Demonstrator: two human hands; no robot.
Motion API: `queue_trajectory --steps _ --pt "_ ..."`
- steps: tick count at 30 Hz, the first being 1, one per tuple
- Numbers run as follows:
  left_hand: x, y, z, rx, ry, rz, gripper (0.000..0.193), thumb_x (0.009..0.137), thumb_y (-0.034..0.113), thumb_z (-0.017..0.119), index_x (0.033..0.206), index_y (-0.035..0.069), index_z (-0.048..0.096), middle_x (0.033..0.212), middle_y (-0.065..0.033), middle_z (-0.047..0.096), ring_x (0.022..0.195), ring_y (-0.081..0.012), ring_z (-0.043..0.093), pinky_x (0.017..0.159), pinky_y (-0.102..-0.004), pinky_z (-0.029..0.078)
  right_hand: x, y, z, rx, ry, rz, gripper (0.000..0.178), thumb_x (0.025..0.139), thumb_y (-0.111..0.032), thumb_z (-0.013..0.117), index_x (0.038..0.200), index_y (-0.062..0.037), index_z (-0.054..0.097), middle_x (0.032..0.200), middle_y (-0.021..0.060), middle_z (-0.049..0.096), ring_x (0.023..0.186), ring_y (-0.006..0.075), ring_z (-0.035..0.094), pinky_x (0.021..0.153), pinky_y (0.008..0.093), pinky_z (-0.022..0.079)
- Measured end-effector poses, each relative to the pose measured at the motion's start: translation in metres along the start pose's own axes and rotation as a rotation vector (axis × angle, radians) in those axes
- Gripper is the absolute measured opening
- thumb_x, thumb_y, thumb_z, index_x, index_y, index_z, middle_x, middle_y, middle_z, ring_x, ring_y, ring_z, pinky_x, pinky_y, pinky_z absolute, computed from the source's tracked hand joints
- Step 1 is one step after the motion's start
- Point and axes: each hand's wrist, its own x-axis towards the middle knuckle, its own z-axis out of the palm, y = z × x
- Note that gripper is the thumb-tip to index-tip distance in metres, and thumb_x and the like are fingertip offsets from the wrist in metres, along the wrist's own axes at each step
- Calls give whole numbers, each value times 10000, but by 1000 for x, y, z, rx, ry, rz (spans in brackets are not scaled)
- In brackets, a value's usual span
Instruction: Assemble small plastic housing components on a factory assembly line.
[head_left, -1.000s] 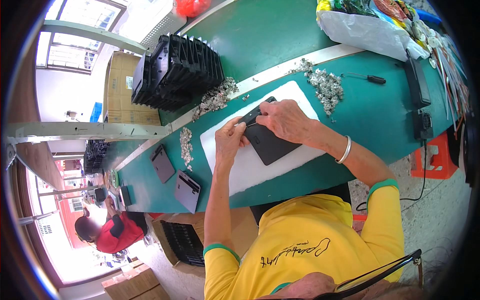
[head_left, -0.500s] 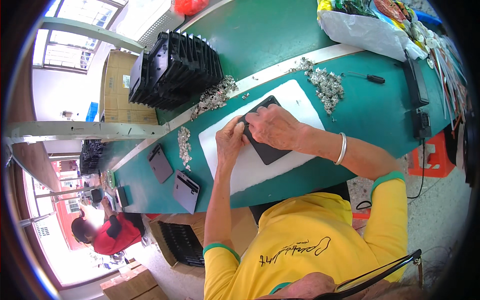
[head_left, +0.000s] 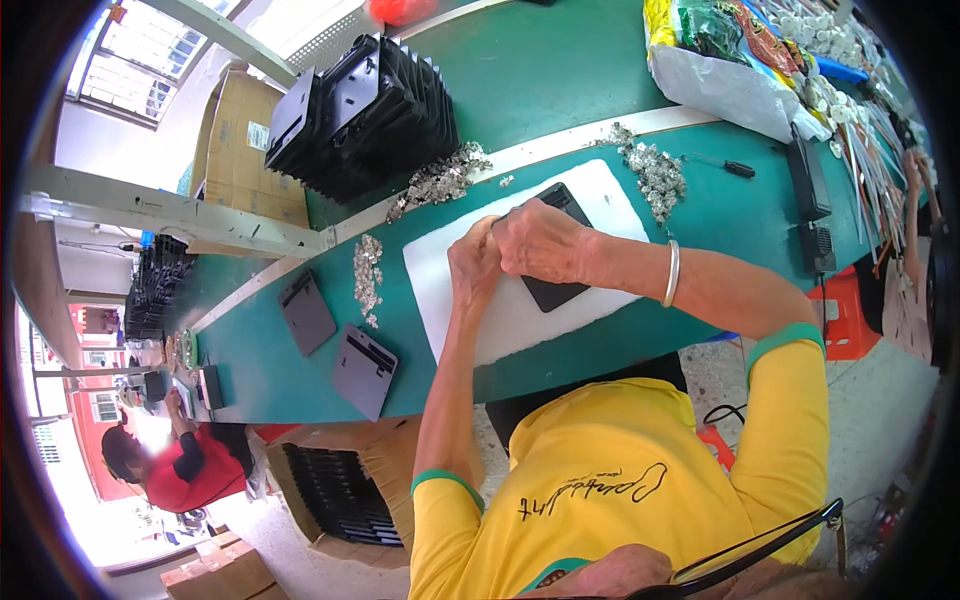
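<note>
A flat black plastic panel [head_left: 552, 294] lies slantwise on a white foam sheet [head_left: 470, 335] in front of me. At the panel's left edge my left hand [head_left: 474, 262] is closed, its fingers curled around that edge. My right hand [head_left: 545, 243] is closed in a fist over the panel, its knuckles up against the left hand. Whatever sits between the right fingertips is hidden. Small silvery metal pieces lie in heaps beyond the sheet [head_left: 440, 182], to its right [head_left: 655, 180] and to its left [head_left: 367, 278].
Stacked black panels [head_left: 370, 115] stand at the back left. Two grey panels [head_left: 307, 312] [head_left: 364, 372] lie left. A screwdriver [head_left: 738, 168], black box-shaped device [head_left: 808, 180] and white bag [head_left: 715, 85] are right. Below the table, a carton [head_left: 385, 450] holds black parts. A person in red [head_left: 195, 470] sits far left.
My hands have drawn together at the panel's left edge, the right one rolling into a fist. The whole view has shifted slightly. At the far right another person's arm has come into sight.
</note>
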Motion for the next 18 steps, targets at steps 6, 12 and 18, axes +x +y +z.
queue_trajectory --steps 6,12,18 --pt "1 15 -5 -35 -40 -41 277 879 107 537 1097 -9 662 679 -90 628 635 -121 606 597 -282 475 -5 3 2 21 -44 32 72 727 -122 640 689 -127 701 714 29 652 705 204 664 545 343 497" --pt "1 24 -16 -235 -119 -217 271 908 120 532 1105 -15 661 660 -48 580 567 -85 525 525 -257 422 -55 13 10 808 497 583 125 820 -91 613 899 -75 708 781 97 637 643 274 612 573 364 487" --pt "28 17 -26 146 -147 183 289 934 205 531 1091 2 664 799 -85 668 712 -164 609 688 -295 478 -75 5 13 954 479 577 134 846 -23 588 946 -32 676 774 135 617 649 291 600 592 368 473"
